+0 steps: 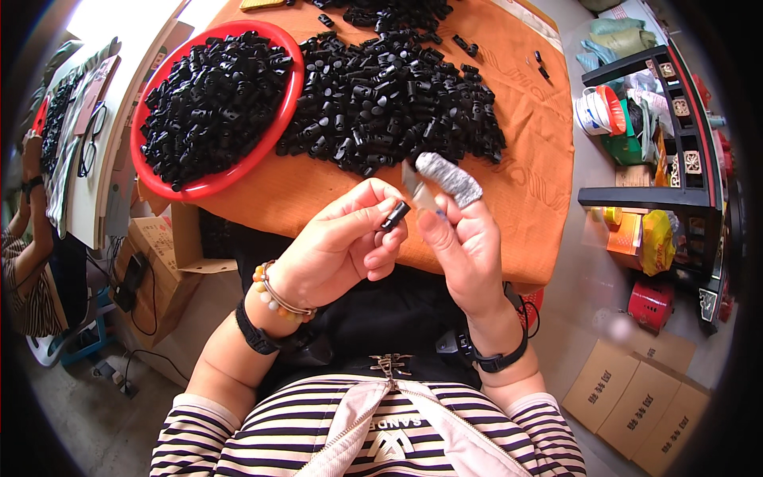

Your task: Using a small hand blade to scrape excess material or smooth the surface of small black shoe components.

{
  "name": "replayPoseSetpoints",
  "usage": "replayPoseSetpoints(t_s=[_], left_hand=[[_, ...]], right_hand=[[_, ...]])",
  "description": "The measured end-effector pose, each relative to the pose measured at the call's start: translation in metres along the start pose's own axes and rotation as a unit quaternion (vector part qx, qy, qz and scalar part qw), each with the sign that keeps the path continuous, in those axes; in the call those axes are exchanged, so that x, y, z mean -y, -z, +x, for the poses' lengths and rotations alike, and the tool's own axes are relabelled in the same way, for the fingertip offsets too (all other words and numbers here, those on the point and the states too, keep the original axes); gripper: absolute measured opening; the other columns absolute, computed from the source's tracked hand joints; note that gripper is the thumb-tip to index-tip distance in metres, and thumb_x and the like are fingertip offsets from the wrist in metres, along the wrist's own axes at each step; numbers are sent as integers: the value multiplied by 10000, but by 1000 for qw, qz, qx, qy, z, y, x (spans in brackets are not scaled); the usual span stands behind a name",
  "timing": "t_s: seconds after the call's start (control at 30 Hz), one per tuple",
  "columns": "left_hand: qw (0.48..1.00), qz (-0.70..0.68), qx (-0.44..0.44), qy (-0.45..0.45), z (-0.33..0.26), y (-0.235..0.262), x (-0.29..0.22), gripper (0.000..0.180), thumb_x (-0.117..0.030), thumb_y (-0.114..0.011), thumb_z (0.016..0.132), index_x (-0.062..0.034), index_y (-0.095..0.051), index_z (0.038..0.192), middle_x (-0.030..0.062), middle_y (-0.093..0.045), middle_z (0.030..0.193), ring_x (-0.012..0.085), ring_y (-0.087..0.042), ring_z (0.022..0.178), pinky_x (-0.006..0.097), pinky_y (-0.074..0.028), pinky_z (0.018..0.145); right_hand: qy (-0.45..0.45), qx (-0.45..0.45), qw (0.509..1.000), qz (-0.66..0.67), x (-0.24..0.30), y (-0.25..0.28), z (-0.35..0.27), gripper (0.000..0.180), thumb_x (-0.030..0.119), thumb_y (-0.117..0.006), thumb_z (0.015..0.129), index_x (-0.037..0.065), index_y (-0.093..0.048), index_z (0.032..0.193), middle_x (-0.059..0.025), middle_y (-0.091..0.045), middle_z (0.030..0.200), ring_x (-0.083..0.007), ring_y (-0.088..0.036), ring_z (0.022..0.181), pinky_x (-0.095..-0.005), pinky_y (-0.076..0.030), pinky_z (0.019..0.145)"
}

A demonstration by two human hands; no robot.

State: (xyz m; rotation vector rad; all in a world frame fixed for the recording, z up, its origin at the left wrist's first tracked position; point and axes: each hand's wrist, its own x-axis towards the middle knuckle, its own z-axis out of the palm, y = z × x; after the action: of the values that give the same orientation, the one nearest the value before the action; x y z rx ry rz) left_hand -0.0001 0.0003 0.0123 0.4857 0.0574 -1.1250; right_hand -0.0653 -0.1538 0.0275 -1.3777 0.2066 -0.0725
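Black tubular piece [395, 216] sits pinched between the thumb and fingertips of a worker's left hand [350, 226], above the near edge of an orange cloth [528, 219]. Small and smooth, it looks light, stiff and sturdy, if perhaps slippery; the sides of its barrel seem the surest hold. It lies slantwise at the tips of the grip, much of its barrel exposed toward the right. There, apart from it, the right hand [470, 248], one finger in a grey sleeve [450, 180], grips a thin, flat blade-like tool [423, 197]. Similar pieces [389, 95] lie heaped beyond.
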Motion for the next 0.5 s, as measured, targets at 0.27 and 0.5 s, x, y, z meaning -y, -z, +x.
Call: replayPoseSetpoints(t_s=[0.27,0.5], left_hand=[[996,30,-35,-77,-3,1,-3,118,-203,-459,938,-111,-463,1011,-23,-488,711,52,-447,560,205,-371,512],[989,67,-77,-103,-5,-5,3,113,-190,-438,944,-101,-461,1010,-34,-516,730,30,-419,548,191,-304,463]], right_hand=[[-2,55,997,-58,4,-6,-10,469,60,-599,845,-47,-402,1256,5,-514,830,-27,-448,743,-163,-406,688],[15,55,997,-59,0,-7,-14,423,51,-603,839,-42,-444,1220,-55,-596,930,-53,-533,811,-194,-447,715]])
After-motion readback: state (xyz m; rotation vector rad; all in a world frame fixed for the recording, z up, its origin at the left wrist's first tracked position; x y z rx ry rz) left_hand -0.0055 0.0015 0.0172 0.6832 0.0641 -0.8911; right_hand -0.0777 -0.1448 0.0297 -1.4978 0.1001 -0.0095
